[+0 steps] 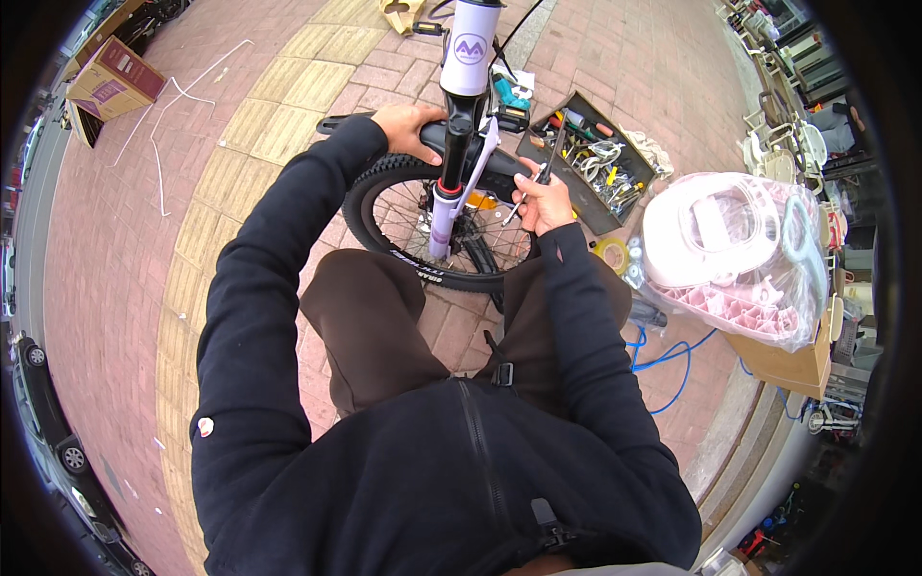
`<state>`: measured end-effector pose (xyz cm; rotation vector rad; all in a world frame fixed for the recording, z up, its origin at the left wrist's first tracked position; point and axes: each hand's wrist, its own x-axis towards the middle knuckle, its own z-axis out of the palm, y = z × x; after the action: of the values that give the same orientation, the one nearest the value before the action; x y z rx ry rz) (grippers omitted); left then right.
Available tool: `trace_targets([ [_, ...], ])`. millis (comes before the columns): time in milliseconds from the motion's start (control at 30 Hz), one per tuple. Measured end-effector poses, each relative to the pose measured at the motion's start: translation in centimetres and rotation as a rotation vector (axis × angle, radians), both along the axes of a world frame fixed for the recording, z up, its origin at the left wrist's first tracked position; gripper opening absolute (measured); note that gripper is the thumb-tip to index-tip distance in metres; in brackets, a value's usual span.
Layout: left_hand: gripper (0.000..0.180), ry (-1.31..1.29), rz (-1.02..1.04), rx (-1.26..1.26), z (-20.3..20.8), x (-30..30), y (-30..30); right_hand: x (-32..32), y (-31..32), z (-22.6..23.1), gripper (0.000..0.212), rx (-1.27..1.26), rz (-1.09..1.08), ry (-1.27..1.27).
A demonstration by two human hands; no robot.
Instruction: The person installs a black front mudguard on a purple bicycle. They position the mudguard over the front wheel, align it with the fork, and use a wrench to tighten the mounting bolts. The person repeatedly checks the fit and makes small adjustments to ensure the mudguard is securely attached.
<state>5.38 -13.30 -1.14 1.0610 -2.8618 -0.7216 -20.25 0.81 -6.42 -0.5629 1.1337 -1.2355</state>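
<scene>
A bicycle's front end stands before my knees, with a white head tube (469, 60), a lavender lower fork leg (445, 213) and a black-tyred front wheel (357, 204). A long black mudguard (343, 123) runs across above the tyre, behind the fork. My left hand (411, 132) grips the mudguard just left of the fork, thumb toward me. To the right of the fork, my right hand (544, 200) is closed around a slim metal tool (515, 210) with a dark upper end, its shaft slanting down to the left. The exact kind of tool is unclear.
Beyond my right hand lies an open toolbox (597, 219) of hand tools and cables. A yellow tape roll (624, 257), a plastic-wrapped pink and white item (711, 235), a carton (783, 360) and blue cord (663, 360) are at right. Another carton (120, 77) stands far left.
</scene>
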Motion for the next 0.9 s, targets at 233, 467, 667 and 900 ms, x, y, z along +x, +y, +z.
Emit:
trace_targets([
  [233,0.062,-0.034,-0.051,-0.230,0.3,-1.0,0.9,-1.1,-0.4,0.6,0.050,0.080,0.097,-0.018],
  [467,0.059,0.029,-0.038,-0.326,-1.0,-1.1,1.4,-2.9,1.5,0.1,0.051,0.071,-0.115,0.315],
  [667,0.056,0.083,0.029,-0.299,-1.8,-0.9,1.8,-2.2,2.8,-1.6,0.056,0.112,-0.050,0.517],
  [900,0.052,0.244,0.204,-0.091,-2.5,-1.2,3.4,-1.2,2.4,-1.5,0.057,0.081,-0.064,0.621],
])
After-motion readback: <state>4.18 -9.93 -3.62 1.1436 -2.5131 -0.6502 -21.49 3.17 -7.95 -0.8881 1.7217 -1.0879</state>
